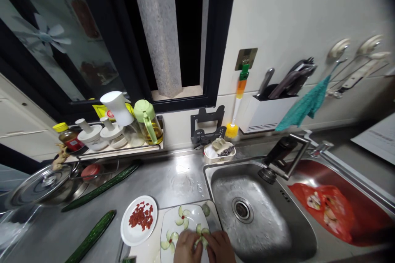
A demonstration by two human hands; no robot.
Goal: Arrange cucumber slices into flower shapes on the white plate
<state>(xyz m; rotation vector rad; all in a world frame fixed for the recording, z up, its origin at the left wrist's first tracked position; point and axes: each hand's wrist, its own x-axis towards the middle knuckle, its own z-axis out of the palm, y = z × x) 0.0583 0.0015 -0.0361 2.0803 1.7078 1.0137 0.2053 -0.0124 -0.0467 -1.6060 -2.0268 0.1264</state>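
A white square plate [191, 216] lies at the bottom centre, with thin cucumber slices [181, 218] set in pinwheel shapes around small red pieces. My left hand [187, 247] and my right hand [219, 247] come in from below over the plate's right part. Their closed fingertips meet at another group of cucumber slices [202, 230] and partly cover it. Just left of the plate, a round white dish [128, 236] holds dried red goji berries [142, 216]. A small pale green piece [205, 209] sits at the plate's upper right corner.
Two whole cucumbers [92, 236] lie on the steel counter at left, near a lidded pot [46, 187]. Behind stands a rack with an oil jug [148, 121] and jars. A sink [247, 201] is at right, with a red bag [333, 213] in the second basin.
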